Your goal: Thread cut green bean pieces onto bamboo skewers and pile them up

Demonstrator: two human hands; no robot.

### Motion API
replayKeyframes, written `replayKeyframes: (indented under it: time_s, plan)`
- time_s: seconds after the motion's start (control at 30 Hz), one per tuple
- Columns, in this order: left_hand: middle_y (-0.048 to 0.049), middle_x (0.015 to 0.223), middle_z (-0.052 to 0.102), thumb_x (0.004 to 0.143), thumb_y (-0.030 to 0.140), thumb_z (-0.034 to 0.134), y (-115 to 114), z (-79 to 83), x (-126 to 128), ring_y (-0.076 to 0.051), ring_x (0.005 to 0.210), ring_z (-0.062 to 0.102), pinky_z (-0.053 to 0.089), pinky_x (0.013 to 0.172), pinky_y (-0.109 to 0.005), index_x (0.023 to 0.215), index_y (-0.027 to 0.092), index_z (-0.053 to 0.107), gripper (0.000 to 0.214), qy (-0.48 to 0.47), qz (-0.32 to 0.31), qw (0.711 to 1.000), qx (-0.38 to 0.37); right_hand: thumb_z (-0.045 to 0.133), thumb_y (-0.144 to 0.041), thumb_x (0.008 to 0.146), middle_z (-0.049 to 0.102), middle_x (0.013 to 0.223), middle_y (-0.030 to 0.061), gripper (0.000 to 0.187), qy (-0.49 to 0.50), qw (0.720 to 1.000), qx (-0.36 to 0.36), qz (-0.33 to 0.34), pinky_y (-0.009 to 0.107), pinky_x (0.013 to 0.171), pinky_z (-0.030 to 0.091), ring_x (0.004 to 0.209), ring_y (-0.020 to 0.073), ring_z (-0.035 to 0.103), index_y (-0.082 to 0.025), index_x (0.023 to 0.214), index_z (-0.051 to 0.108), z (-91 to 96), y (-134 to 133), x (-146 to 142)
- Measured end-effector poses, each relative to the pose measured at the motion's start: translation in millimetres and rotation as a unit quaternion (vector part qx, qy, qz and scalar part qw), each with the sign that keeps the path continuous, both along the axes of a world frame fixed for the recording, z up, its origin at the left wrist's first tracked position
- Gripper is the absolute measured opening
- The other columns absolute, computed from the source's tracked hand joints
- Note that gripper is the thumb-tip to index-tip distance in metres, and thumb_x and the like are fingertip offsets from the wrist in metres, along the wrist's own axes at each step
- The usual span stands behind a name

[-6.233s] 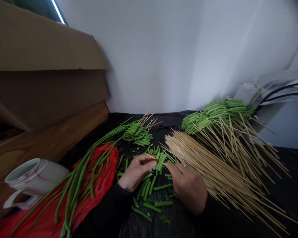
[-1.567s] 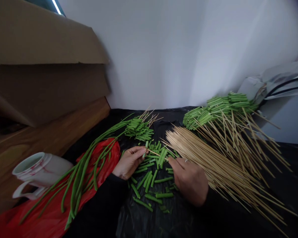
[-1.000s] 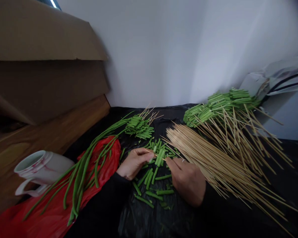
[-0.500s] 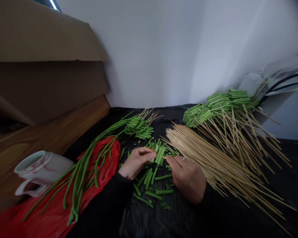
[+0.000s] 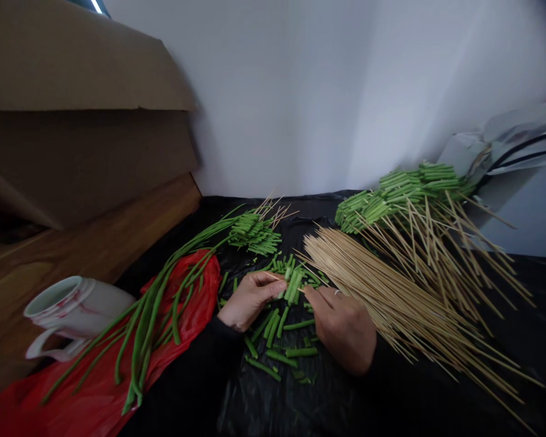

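Observation:
My left hand (image 5: pixel 248 299) pinches short green bean pieces (image 5: pixel 293 285) that are threaded side by side on a thin bamboo skewer (image 5: pixel 273 277). My right hand (image 5: pixel 341 325), a ring on one finger, pinches the other end of that skewer just right of the pieces. Loose cut bean pieces (image 5: pixel 273 352) lie on the black plastic sheet (image 5: pixel 273 406) under and between both hands. A pile of bare bamboo skewers (image 5: pixel 391 297) fans out right beside my right hand.
Long uncut beans (image 5: pixel 150 315) lie over a red plastic bag (image 5: pixel 91 388) at the left, next to a white mug (image 5: pixel 68 312). Finished bean skewers are stacked at the back centre (image 5: pixel 255 233) and back right (image 5: pixel 400 194). Cardboard boxes (image 5: pixel 73 121) fill the left; a wall stands behind.
My left hand fetched another bean piece and pushed it onto the skewer; the row on the skewer has grown. Both hands stay in the same place, and the view has shifted slightly.

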State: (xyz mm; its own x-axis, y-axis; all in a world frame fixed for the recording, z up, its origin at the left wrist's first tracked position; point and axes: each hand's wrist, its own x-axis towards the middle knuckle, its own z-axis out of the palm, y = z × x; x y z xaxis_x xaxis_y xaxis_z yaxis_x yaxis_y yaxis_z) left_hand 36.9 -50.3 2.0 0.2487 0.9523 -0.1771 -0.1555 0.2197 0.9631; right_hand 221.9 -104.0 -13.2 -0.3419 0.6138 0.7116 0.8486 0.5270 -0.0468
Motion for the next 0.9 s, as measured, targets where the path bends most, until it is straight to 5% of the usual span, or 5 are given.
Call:
replayKeyframes:
  time_s: [0.13, 0.27, 0.47, 0.6, 0.9]
  plan:
    - [-0.0023, 0.072, 0.065, 0.061, 0.033, 0.082, 0.5, 7.2, -1.5, -0.011, 0.065, 0.053, 0.04, 0.066, -0.024, 0.074, 0.013, 0.072, 0.026, 0.049, -0.007, 0.998, 0.048, 0.045, -0.01, 0.087, 0.058, 0.071, 0.0015, 0.025, -0.008, 1.0, -0.007, -0.008, 0.03, 0.057, 0.029, 0.062, 0.0138, 0.05, -0.013, 0.103, 0.063, 3.3, 2.2, 2.8]
    - [-0.0011, 0.07, 0.063, 0.063, 0.038, 0.08, 0.8, 15.2, -10.8, -0.012, 0.063, 0.052, 0.038, 0.062, -0.024, 0.073, 0.015, 0.068, 0.028, 0.212, -0.029, 0.967, 0.137, 0.045, -0.012, 0.087, 0.059, 0.071, 0.0019, 0.025, -0.007, 0.999, -0.002, -0.04, 0.029, 0.056, 0.029, 0.061, 0.013, 0.048, -0.014, 0.105, 0.063, 7.2, 8.0, 13.7]
    - [-0.001, 0.072, 0.061, 0.054, 0.05, 0.081, 1.5, 19.7, -31.5, -0.017, 0.072, 0.052, 0.036, 0.066, -0.026, 0.068, 0.018, 0.068, 0.038, 0.437, -0.212, 0.835, 0.259, 0.046, -0.013, 0.087, 0.059, 0.071, 0.0023, 0.025, -0.012, 0.998, 0.002, -0.069, 0.028, 0.056, 0.029, 0.063, 0.0132, 0.049, -0.016, 0.102, 0.065, 8.3, 13.3, 22.8]
    - [-0.0022, 0.079, 0.062, 0.052, 0.055, 0.08, 2.4, 24.2, -36.4, -0.02, 0.081, 0.052, 0.035, 0.071, -0.027, 0.076, 0.02, 0.067, 0.044, 0.52, -0.233, 0.772, 0.281, 0.044, -0.012, 0.088, 0.06, 0.072, 0.0023, 0.027, -0.009, 0.998, 0.005, -0.07, 0.028, 0.057, 0.03, 0.063, 0.0131, 0.05, -0.016, 0.105, 0.065, 7.4, 12.3, 20.9]
    - [-0.0051, 0.085, 0.064, 0.076, 0.031, 0.065, -1.2, 11.0, -22.9, -0.021, 0.085, 0.054, 0.037, 0.08, -0.031, 0.083, 0.02, 0.068, 0.014, 0.52, -0.145, 0.77, 0.34, 0.045, -0.011, 0.087, 0.062, 0.074, 0.0031, 0.027, -0.014, 0.998, -0.014, -0.06, 0.027, 0.057, 0.032, 0.064, 0.0128, 0.052, -0.014, 0.105, 0.065, 6.1, 12.2, 19.8]
